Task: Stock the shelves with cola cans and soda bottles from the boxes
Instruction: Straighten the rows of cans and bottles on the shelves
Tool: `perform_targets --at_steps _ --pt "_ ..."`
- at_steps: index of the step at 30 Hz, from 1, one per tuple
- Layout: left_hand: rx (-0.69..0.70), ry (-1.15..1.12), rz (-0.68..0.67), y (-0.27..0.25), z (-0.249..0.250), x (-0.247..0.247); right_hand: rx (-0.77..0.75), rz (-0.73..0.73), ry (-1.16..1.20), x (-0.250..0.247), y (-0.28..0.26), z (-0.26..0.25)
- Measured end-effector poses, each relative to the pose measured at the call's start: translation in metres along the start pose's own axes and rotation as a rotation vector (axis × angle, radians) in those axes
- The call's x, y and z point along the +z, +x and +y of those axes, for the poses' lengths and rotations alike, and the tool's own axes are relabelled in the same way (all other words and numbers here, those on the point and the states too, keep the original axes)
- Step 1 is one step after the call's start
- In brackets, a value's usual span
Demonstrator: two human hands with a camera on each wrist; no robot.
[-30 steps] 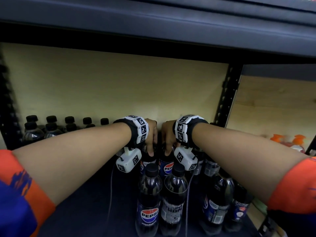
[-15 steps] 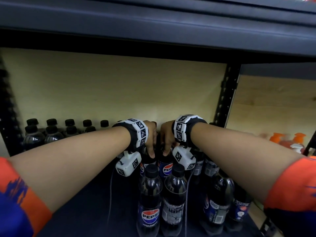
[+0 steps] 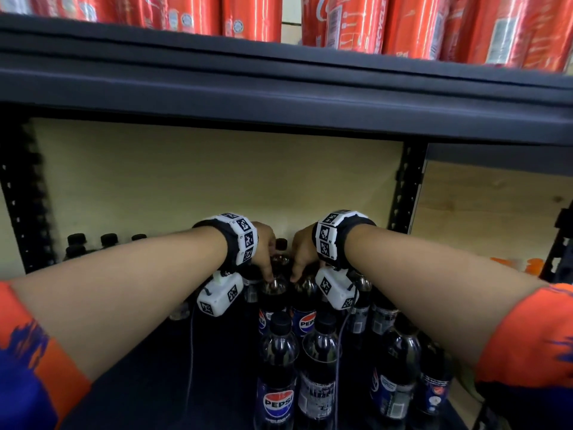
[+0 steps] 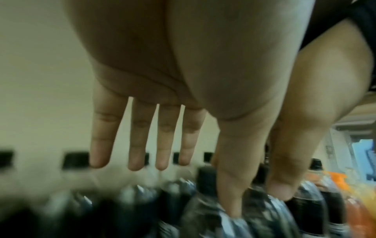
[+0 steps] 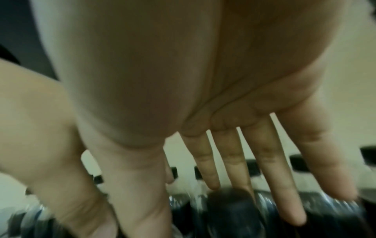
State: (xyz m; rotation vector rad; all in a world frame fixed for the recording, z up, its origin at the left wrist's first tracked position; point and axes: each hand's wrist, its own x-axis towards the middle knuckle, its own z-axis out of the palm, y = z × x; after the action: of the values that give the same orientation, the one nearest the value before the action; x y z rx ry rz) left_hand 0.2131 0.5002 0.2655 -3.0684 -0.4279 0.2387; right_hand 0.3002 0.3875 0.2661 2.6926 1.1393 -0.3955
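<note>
Here the left hand (image 3: 263, 252) and right hand (image 3: 302, 254) hovered with fingers straight and spread, thumbs touching the shoulders of full cola bottles (image 3: 305, 301) standing on the shelf (image 3: 155, 377); heavy, smooth plastic, probably best gripped around the neck.

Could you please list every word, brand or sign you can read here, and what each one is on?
"PEPSI": front left bottle, on its label.
"PEPSI", partly hidden: bottle behind it.
Red cans on the upper shelf: print too blurred to read.
Other bottle labels: too small or blurred.
Wristbands: square black-and-white markers, no words.
Wrist views: nothing readable.
</note>
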Motion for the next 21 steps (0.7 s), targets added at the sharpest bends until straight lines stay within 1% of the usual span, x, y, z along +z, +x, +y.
perform_targets --at_steps 2,6,10,12,13,14,16,17,18,19,21 --pt "-0.033 0.028 0.042 -0.008 -0.015 -0.011 0.005 0.059 0.012 -0.011 -0.005 -0.004" --pt "-0.155 0.058 0.091 -0.020 -0.060 -0.025 0.021 0.186 0.070 -0.027 -0.013 -0.025" --pt "-0.286 0.009 0.117 -0.035 -0.107 -0.023 -0.062 0.304 0.015 -0.031 -0.005 -0.052" --pt "-0.359 0.021 0.115 -0.044 -0.126 -0.016 -0.109 0.327 0.022 -0.028 -0.008 -0.071" --pt "-0.401 0.051 0.097 -0.045 -0.138 -0.015 -0.141 0.335 0.022 -0.026 -0.007 -0.080" --pt "-0.427 0.039 0.096 -0.031 -0.161 -0.008 -0.164 0.339 0.021 -0.023 -0.008 -0.090" --pt "-0.417 0.039 0.068 -0.009 -0.201 0.006 -0.185 0.326 0.003 -0.021 -0.007 -0.109" --pt "-0.424 0.038 0.077 -0.011 -0.213 0.012 -0.199 0.319 -0.009 -0.021 -0.006 -0.117" --pt "-0.426 0.012 0.102 -0.027 -0.212 0.013 -0.210 0.315 -0.011 -0.022 -0.003 -0.126" --pt "-0.419 0.020 0.132 -0.055 -0.197 0.012 -0.221 0.313 -0.008 -0.022 0.003 -0.134" --pt "-0.388 0.011 0.173 -0.075 -0.189 0.016 -0.231 0.312 -0.004 -0.022 0.012 -0.150"
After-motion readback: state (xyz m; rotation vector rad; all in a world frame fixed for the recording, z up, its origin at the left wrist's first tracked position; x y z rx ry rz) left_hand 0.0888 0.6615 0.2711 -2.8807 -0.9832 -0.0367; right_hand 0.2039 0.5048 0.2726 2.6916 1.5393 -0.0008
